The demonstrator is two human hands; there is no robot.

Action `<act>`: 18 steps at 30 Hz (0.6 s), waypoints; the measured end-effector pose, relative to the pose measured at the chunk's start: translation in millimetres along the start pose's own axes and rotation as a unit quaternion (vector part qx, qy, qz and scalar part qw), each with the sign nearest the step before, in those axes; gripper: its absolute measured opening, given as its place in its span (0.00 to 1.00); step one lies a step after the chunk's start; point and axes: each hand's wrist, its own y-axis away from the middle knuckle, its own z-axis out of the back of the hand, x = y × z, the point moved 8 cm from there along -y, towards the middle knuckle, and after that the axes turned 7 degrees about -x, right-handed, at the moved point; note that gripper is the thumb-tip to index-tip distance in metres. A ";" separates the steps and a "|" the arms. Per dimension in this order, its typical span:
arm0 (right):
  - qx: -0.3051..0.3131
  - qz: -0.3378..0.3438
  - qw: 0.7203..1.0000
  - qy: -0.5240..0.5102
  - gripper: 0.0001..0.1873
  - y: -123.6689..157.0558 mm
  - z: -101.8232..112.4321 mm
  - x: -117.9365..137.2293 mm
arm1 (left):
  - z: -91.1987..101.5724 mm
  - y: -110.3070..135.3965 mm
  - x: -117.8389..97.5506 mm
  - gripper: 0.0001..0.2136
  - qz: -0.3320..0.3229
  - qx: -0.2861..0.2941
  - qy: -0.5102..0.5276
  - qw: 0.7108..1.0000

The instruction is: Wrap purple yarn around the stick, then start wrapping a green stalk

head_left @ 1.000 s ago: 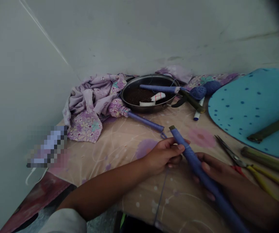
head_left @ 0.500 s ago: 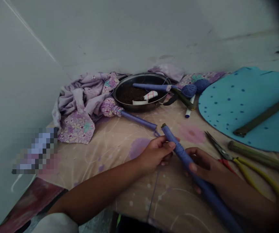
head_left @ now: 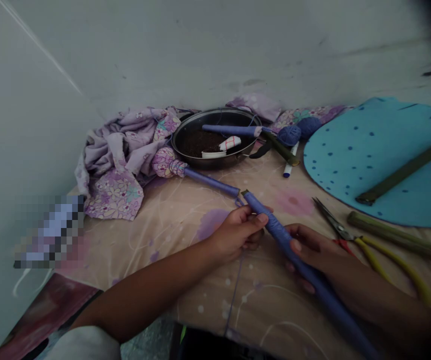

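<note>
Blue wrapped rod [head_left: 275, 229], slanting diagonally, far tip bare olive

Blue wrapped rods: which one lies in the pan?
The rod inside the metal pan. The held rod is in the left hand and right hand; the floral-headed rod lies outside.

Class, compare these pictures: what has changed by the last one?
The view swung slightly, so everything slid left. The left hand and right hand kept hold of the blue-wrapped stick, its tip edging left; nothing was taken or let go. The metal pan and yellow-handled pliers stayed put.
</note>
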 end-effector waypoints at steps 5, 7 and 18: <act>-0.005 -0.005 1.000 -0.005 0.19 -4.8 2.6 -0.7 | 0.6 -1.0 -0.4 0.15 -0.001 0.004 0.011 1.000; 0.003 -0.012 0.999 -0.031 0.18 -5.0 0.6 0.3 | 0.2 -1.3 -0.4 0.15 0.001 0.008 0.015 1.000; 0.026 -0.062 0.997 -0.047 0.20 -3.8 -4.1 -2.5 | 0.0 -1.4 -1.5 0.16 -0.013 0.004 -0.003 1.000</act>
